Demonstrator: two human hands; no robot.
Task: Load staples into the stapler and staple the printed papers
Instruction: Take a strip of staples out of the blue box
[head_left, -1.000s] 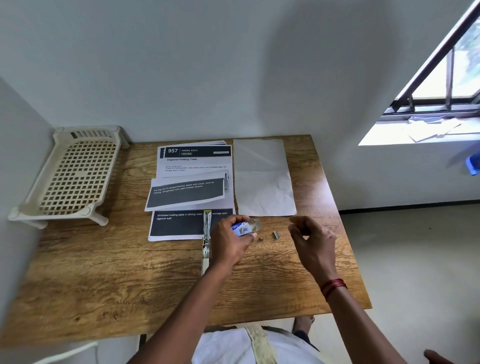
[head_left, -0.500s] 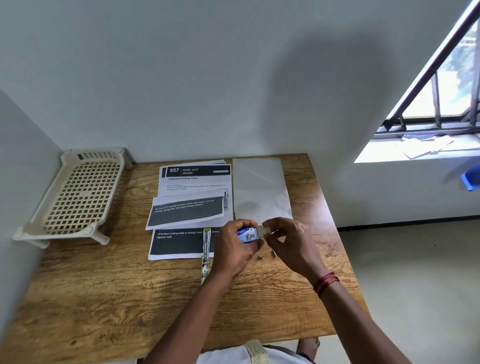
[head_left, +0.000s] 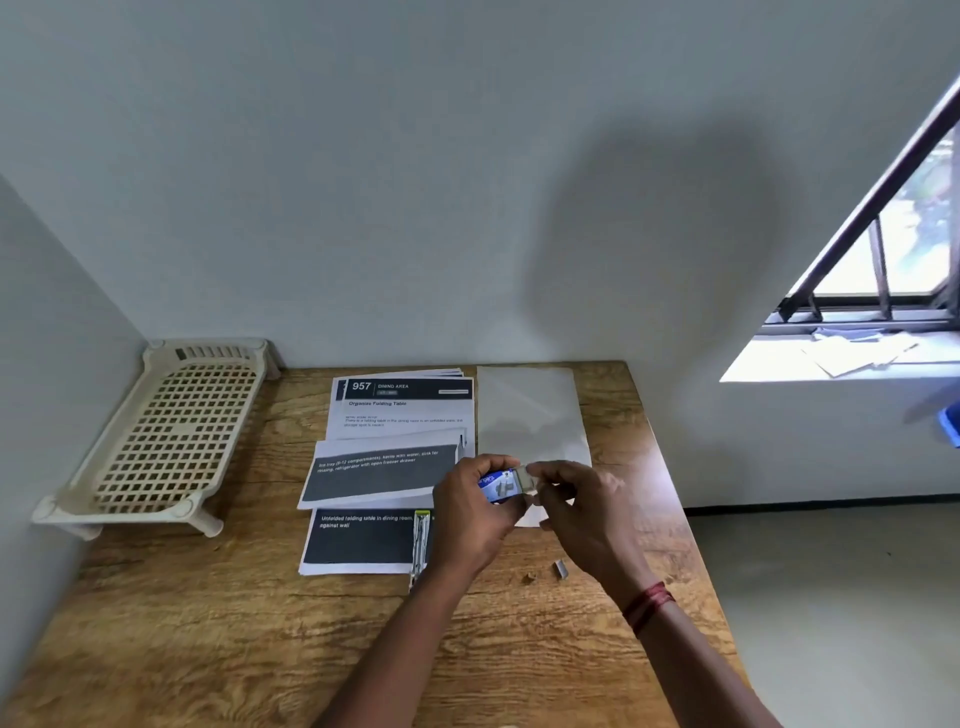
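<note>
My left hand (head_left: 475, 514) grips a small blue staple box (head_left: 500, 487) above the wooden table (head_left: 208, 623). My right hand (head_left: 582, 509) pinches the box's pale open end (head_left: 525, 477) with thumb and fingertips. The stapler (head_left: 420, 540) lies opened out flat on the lowest printed paper (head_left: 358, 543), just left of my left wrist. A short strip of staples (head_left: 561, 570) and a small brown scrap (head_left: 530, 577) lie on the wood under my right forearm. More printed papers (head_left: 400, 410) are stacked behind.
A blank white sheet (head_left: 530, 410) lies right of the printed stack. A cream plastic rack (head_left: 171, 436) stands in the table's far-left corner against the wall. A barred window (head_left: 878, 291) and its sill are at the right, with floor beyond the table's right edge.
My right hand came from hanging free over the table to the staple box and now pinches its open end. The view tilted upward, showing more wall.
</note>
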